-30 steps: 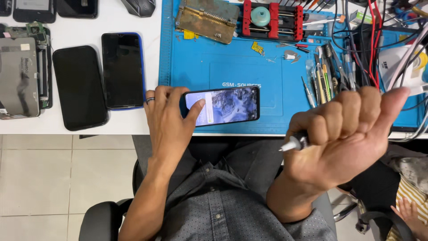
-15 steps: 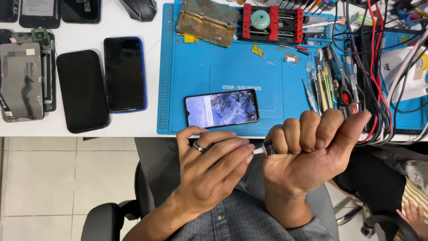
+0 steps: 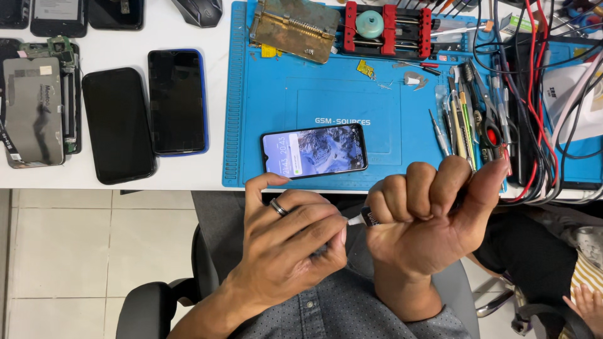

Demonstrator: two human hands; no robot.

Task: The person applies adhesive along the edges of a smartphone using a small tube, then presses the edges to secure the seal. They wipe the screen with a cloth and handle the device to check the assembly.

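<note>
White-tipped small tube [image 3: 358, 219]: sitting in the right fist, only the pale nozzle and a short stretch of dark barrel showing beside the knuckles; contents not being determinable.
Right hand [image 3: 433, 220]: staying clenched round the small tube, thumb raised, hanging over the lap just short of the table [image 3: 188, 37] edge.
Left hand [image 3: 289, 242]: closing thumb and forefinger on the nozzle end, ring [image 3: 278, 207] uppermost; the exact pinch being partly hidden by its own fingers.
Hands relative to each other: meeting at the nozzle, touching or all but touching there.
Change noted: left hand having left the lit phone [image 3: 315, 150], where it was resting a second ago, and having crossed to the right fist; right hand keeping its grip throughout.
Bearing on the work: judged as attention passing from the screen to the tip of the small tube, both hands now being occupied with it and the lit phone lying unattended.
Lit phone, position: lying flat, screen up, at the near edge of the blue mat [image 3: 339, 100], just beyond both hands and touching neither; nearer the left fingertips than the right fist.
Right of the mat: tweezers and drivers [image 3: 461, 119] lying in a row, red and black cables [image 3: 534, 107] trailing over them.
Far edge of the mat: red-framed clamp [image 3: 386, 28] and brass-coloured plate [image 3: 294, 28] standing side by side.
Left of the mat: two dark phones [image 3: 118, 124] lying face up, an opened handset [image 3: 34, 110] showing its board beyond them.
Lower right corner: another person's hand [image 3: 587, 301] showing, well apart from the work.
</note>
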